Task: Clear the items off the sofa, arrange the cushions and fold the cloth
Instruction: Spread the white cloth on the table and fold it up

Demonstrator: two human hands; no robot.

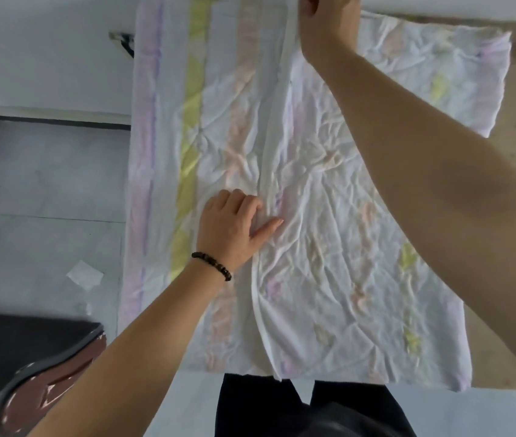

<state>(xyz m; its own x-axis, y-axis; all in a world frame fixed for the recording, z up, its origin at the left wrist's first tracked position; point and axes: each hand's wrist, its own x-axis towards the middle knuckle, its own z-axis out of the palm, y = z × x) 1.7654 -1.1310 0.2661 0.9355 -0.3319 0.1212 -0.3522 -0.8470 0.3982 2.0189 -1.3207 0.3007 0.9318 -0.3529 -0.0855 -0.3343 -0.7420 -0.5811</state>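
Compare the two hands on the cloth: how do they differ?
The left hand holds the cloth midway along its folded edge; the right hand holds the far end, partly cut off by the frame. The left wrist wears a dark beaded bracelet; the right wrist is bare. Shared: both have fingers curled on the fabric.
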